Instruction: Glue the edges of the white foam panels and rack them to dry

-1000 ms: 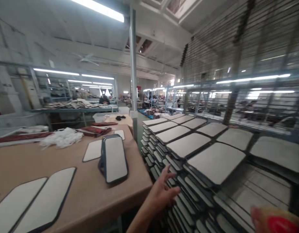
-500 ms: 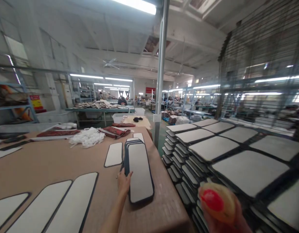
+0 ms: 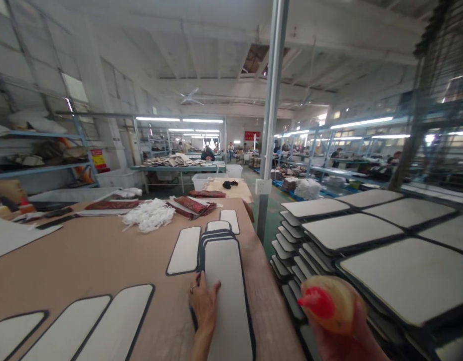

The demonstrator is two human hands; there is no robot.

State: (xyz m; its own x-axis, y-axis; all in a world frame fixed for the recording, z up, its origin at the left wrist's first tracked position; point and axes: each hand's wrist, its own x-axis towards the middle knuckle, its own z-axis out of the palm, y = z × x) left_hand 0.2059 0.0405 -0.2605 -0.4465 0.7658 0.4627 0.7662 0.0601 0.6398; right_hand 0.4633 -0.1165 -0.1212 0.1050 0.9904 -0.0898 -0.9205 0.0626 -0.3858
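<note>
My left hand (image 3: pixel 204 302) grips the left edge of a long white panel with a dark border (image 3: pixel 226 281), thumb on its face and fingers at the side. That panel lies on top of a few overlapping ones, and its near end runs out of view at the bottom. At the lower right, my right hand (image 3: pixel 342 341) is wrapped round a yellowish squeeze bottle (image 3: pixel 344 303) with a red nozzle (image 3: pixel 317 302) pointing left. A smaller white panel (image 3: pixel 184 250) lies just left of the held one.
Several dark-edged panels (image 3: pixel 116 321) lie on the brown table (image 3: pixel 103 255). White strips (image 3: pixel 148 215) and red patterned fabric (image 3: pixel 193 205) sit at its far side. Tall stacks of panels (image 3: pixel 408 276) stand right of the table; a metal post (image 3: pixel 272 125) rises beyond its far right corner.
The view has turned a little to the left. My left hand and the long panel have come nearer to me, baring more of the panels underneath. The bottle stays in my right hand.
</note>
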